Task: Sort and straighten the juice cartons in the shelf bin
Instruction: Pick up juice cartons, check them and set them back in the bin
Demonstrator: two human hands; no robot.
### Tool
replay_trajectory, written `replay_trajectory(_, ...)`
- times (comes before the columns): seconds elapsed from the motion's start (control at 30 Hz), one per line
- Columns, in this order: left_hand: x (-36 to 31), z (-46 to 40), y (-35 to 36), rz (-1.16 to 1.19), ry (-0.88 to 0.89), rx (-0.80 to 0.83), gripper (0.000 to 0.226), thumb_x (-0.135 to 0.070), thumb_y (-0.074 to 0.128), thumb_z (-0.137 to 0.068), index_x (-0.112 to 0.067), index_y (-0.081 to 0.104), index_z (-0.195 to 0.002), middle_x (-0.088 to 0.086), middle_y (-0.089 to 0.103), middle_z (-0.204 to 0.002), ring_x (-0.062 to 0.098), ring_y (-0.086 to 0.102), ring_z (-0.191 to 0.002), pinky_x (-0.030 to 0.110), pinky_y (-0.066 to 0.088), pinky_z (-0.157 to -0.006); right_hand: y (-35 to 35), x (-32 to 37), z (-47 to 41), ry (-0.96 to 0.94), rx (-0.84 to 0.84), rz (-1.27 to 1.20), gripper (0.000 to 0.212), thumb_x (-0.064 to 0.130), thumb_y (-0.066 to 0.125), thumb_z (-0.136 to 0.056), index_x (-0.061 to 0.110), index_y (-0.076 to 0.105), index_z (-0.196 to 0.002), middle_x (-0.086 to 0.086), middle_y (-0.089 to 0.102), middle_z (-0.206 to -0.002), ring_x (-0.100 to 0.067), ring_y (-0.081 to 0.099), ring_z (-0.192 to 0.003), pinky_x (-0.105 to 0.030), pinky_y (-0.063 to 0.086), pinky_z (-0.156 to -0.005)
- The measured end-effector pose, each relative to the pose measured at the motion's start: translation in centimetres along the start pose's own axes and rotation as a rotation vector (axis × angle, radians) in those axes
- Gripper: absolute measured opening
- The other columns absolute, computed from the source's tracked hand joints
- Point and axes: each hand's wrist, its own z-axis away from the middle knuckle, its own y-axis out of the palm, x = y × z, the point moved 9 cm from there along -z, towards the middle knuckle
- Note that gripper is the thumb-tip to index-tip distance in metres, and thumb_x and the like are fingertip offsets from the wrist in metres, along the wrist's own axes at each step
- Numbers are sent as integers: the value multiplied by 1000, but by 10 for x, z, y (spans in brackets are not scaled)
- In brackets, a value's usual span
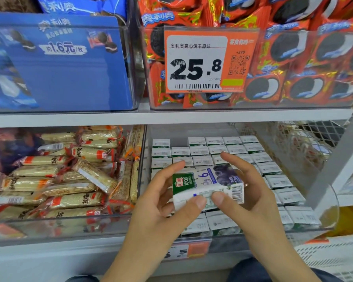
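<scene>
A small white juice carton (204,183) with a green label and blueberry picture lies on its side above the clear shelf bin (273,234). My left hand (163,202) grips its left end, thumb on the near face. My right hand (251,192) grips its right end, fingers curled over the far side. Below and behind the held carton, several rows of juice cartons (218,148) stand upright in the bin, white tops showing. My hands hide the cartons under them.
A clear bin of sesame bar packets (69,180) sits to the left. The shelf above holds blue cookie packs (59,62) and red cookie packs (293,64) behind an orange price tag (204,62). A wire mesh panel (306,141) stands to the right.
</scene>
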Motion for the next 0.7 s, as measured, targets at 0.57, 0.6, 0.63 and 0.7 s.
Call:
replay_trajectory(0.57, -5, 0, -3, 11, 51, -28, 54, -38, 80, -58, -42, 63, -110, -10, 71, -110, 10, 68, -100, 18, 54, -77, 5, 6, -1, 1, 34, -90, 64, 29, 73, -64, 24, 52, -124, 27, 66, -101, 10, 60, -99, -14, 52, -76)
replay_trajectory(0.6, -4, 0, -3, 30, 48, -31, 54, -37, 80, -58, -41, 64, -109, -9, 71, -110, 10, 68, -100, 18, 54, -76, 5, 5, -1, 13, 36, -100, 63, 31, 74, -63, 27, 54, -124, 27, 66, -102, 9, 60, -100, -14, 52, -77)
replay_trajectory(0.63, -4, 0, -3, 53, 45, -35, 53, -36, 80, -58, -40, 65, -109, -7, 71, -109, 11, 68, -99, 18, 54, -75, 6, 3, -1, 35, 39, -119, 64, 33, 77, -61, 32, 57, -122, 26, 66, -104, 6, 60, -103, -14, 51, -79)
replay_trajectory(0.7, -2, 0, -4, 89, 39, -48, 53, -35, 80, -58, -39, 66, -108, -6, 72, -109, 11, 69, -99, 17, 54, -74, 9, -2, -1, 94, 64, -177, 67, 46, 85, -56, 40, 61, -118, 20, 67, -108, -2, 60, -108, -15, 51, -81)
